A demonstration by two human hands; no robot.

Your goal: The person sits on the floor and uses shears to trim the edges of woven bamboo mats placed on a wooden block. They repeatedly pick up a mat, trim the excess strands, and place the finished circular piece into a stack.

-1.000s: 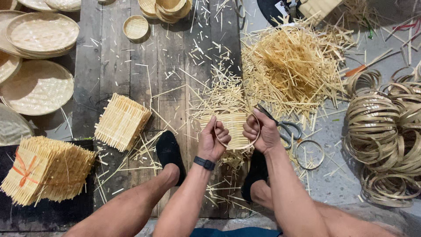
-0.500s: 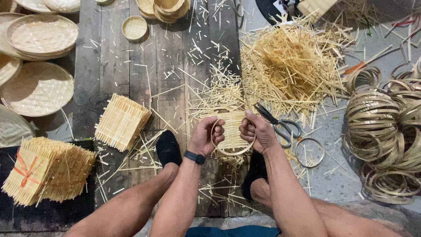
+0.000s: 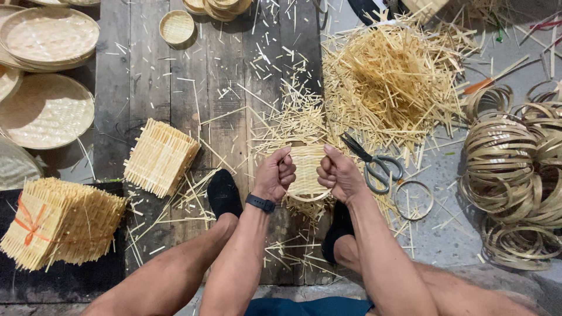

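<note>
Both hands, left [image 3: 275,175] and right [image 3: 338,174], have closed tighter on the mat [image 3: 306,169] left of the scissors [image 3: 374,164], thumbs now up, pressing it into its hoop.

We wear a black wristband [image 3: 260,203] on our left arm, black socks [image 3: 224,193] on both feet, and dark blue shorts [image 3: 307,306]; arms and legs are bare.

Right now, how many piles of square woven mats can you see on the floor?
2: a small stack left of the left foot, and a bigger bundle tied with orange string at the left edge. Others may be hidden.
</note>
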